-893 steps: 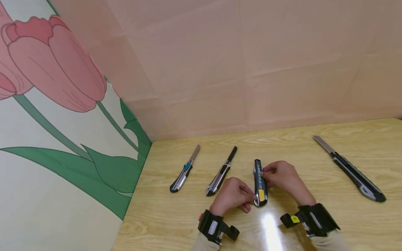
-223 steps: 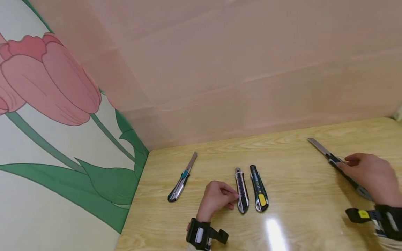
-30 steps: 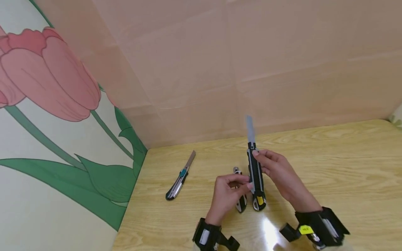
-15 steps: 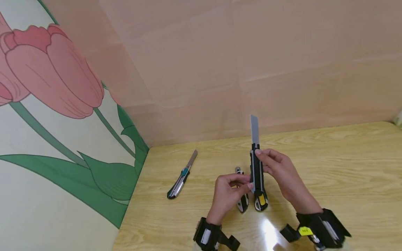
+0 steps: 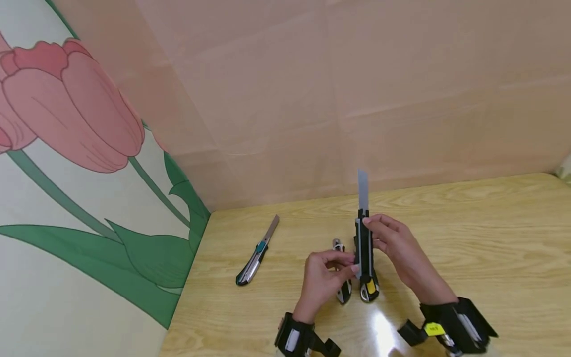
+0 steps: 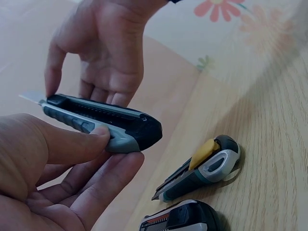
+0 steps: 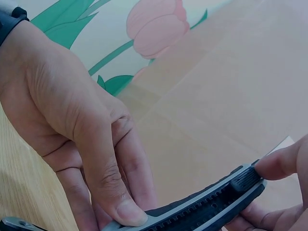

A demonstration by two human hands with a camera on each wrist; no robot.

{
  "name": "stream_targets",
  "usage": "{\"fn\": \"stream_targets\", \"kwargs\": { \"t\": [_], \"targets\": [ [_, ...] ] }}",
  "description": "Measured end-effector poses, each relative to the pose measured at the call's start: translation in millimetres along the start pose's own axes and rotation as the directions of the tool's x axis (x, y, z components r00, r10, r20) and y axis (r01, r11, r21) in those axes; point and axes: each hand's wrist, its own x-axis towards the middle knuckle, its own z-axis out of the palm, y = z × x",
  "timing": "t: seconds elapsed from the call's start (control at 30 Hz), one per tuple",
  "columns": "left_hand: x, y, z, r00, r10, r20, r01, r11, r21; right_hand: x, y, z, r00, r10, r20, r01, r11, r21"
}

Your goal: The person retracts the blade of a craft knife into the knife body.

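Observation:
Both hands hold a large black and grey utility knife (image 5: 364, 243) above the table, its wide blade (image 5: 363, 188) extended and pointing away. My left hand (image 5: 325, 277) pinches the lower end of the handle between thumb and fingers. Higher up, my right hand (image 5: 401, 250) grips the handle near the blade, and its thumb (image 7: 276, 163) lies on the ribbed slider (image 7: 245, 180) in the right wrist view. Beneath lie a knife with a yellow slider (image 6: 204, 154) and a silver-black knife (image 6: 180, 219), both partly hidden by the hands and held knife in the head view.
A silver knife with a teal slider (image 5: 256, 258) lies to the left on the wooden table (image 5: 490, 238), blade out. A pink-beige covering (image 5: 334, 99) rises behind the table, and a tulip-patterned panel (image 5: 89, 198) stands at the left.
The large knife has left the table's right side for both hands at the centre. Earlier, the silver-black knife moved beside the yellow-slider one and its blade went in. Within the last second, little differs.

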Motion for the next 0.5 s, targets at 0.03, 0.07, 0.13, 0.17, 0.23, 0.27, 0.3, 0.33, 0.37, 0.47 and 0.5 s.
{"fn": "stream_targets", "kwargs": {
  "t": [0.03, 0.07, 0.13, 0.17, 0.23, 0.27, 0.3, 0.33, 0.37, 0.47, 0.5],
  "targets": [
    [-0.1, 0.1, 0.3, 1.0, 0.001, -0.002, -0.001, 1.0, 0.003, 0.0, 0.2, -0.1, 1.0, 0.0, 0.0, 0.0, 1.0, 0.001],
    [-0.1, -0.1, 0.6, 1.0, 0.001, -0.003, -0.001, 1.0, 0.005, 0.0, 0.2, -0.2, 1.0, 0.001, 0.0, -0.001, 1.0, 0.002],
    [-0.1, -0.1, 1.0, 1.0, 0.008, -0.003, -0.008, 1.0, 0.006, -0.2, -0.4, -0.3, 1.0, 0.001, -0.002, -0.001, 1.0, -0.002],
    [-0.2, -0.1, 1.3, 1.0, 0.006, -0.001, -0.006, 1.0, 0.0, -0.3, -0.7, -0.4, 1.0, 0.0, -0.003, 0.0, 1.0, -0.005],
    [-0.5, -0.1, 2.0, 1.0, 0.001, 0.004, -0.001, 1.0, -0.019, -0.7, -1.5, -0.5, 1.0, -0.002, -0.002, 0.002, 1.0, -0.012],
    [-0.7, -0.1, 2.3, 1.0, -0.004, 0.006, 0.004, 1.0, -0.027, -0.9, -2.0, -0.4, 1.0, -0.003, -0.003, 0.002, 1.0, -0.016],
    [-0.9, 0.0, 2.5, 1.0, -0.01, 0.009, 0.01, 0.999, -0.036, -1.1, -2.5, -0.2, 1.0, -0.002, -0.005, 0.002, 1.0, -0.019],
    [-0.9, 0.1, 2.6, 1.0, -0.017, 0.01, 0.017, 0.999, -0.04, -1.2, -2.9, 0.1, 1.0, 0.0, -0.007, 0.0, 1.0, -0.022],
    [-1.0, 0.4, 2.6, 1.0, -0.024, 0.01, 0.024, 0.999, -0.046, -1.5, -3.3, 0.7, 1.0, 0.001, -0.01, -0.001, 0.999, -0.04],
    [-0.9, 2.2, 1.5, 0.999, -0.034, 0.008, 0.034, 0.999, -0.043, -1.8, -4.3, 3.7, 1.0, -0.001, -0.03, -0.002, 0.994, -0.113],
    [-0.8, 2.8, 1.1, 0.999, -0.037, 0.007, 0.037, 0.998, -0.041, -2.0, -4.6, 4.9, 0.999, -0.004, -0.04, -0.002, 0.99, -0.142]
  ]
}}
